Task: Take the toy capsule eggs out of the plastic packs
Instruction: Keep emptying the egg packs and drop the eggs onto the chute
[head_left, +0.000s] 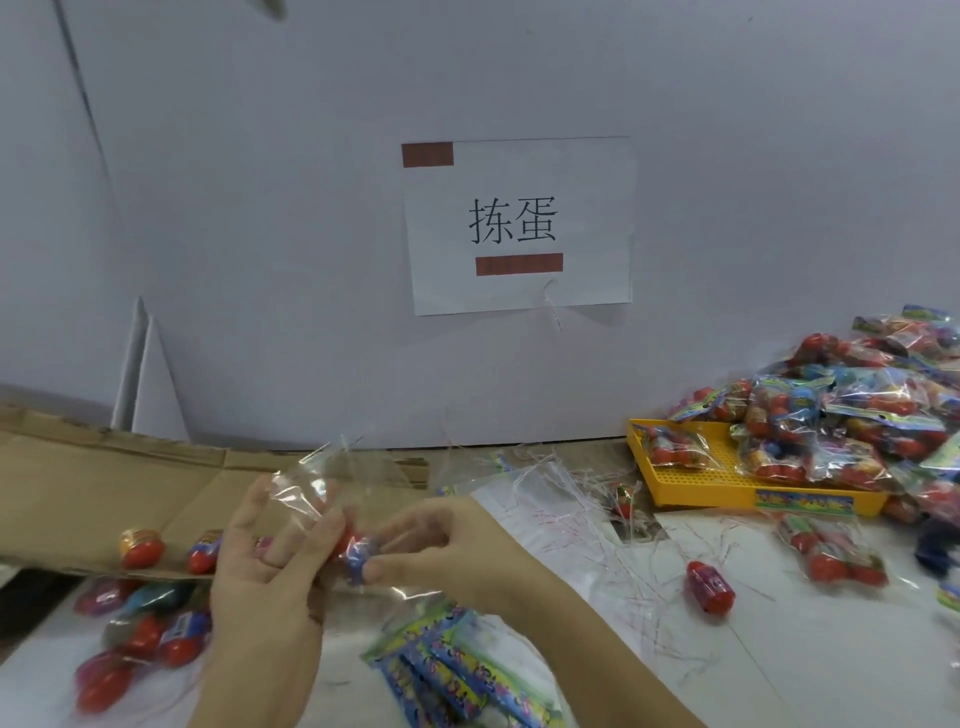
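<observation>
Several loose red plastic capsule eggs (140, 548) lie on the brown cardboard flap (78, 467) at left, apparently the drop zone for freed contents. At centre, the left hand (270, 566) grips the clear plastic pack (317, 480), steadying it so the right hand (441, 540) can pinch the red, blue-banded capsule egg (356, 556) at its mouth. Unopened packs (857, 415) heap over the yellow perforated tray (691, 488) at right, probably as supply.

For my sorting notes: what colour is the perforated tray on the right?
Yellow; the tray shows best in the head view.
</observation>
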